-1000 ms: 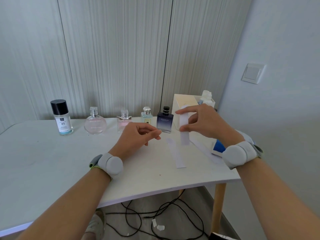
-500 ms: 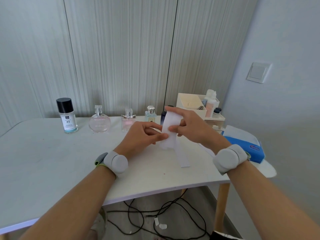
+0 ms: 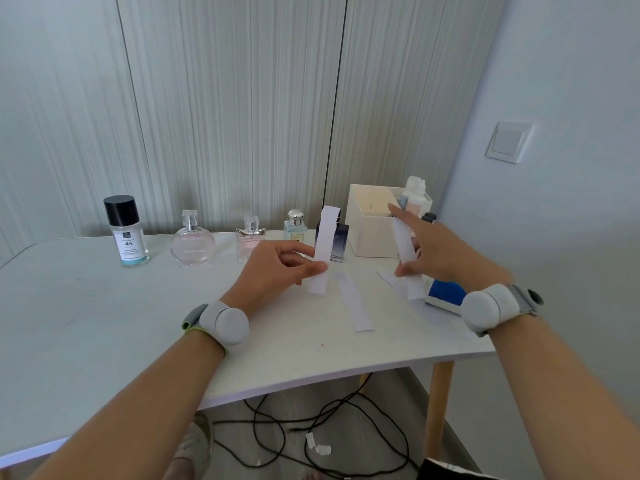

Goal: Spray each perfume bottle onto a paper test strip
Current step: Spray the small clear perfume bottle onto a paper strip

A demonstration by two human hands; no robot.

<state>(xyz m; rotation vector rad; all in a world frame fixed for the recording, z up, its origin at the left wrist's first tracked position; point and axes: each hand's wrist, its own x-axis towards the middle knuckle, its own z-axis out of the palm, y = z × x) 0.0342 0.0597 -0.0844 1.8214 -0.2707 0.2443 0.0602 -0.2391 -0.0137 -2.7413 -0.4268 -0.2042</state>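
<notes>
My left hand [image 3: 277, 268] pinches a white paper strip [image 3: 323, 237] upright over the table. My right hand [image 3: 440, 251] holds a second strip [image 3: 405, 244] between thumb and fingers, farther right. A third strip [image 3: 355, 304] lies flat on the white table [image 3: 104, 323] between them. Along the back stand a black-capped bottle marked 45 [image 3: 126, 233], a round pink bottle [image 3: 192, 242], a small square pink bottle [image 3: 250, 242], a pale blue bottle with a silver cap [image 3: 295, 226] and a dark blue bottle [image 3: 337, 242], partly hidden by the left strip.
A cream organiser box [image 3: 372, 237] with white containers sits at the back right. A blue packet [image 3: 445, 294] lies by the right edge under my right wrist. More paper lies near it. Black cables [image 3: 311, 427] run on the floor beneath.
My hands were together on one bundle of paper; they have drawn apart, each holding its own strip, the left one staying central and the right moving right.
</notes>
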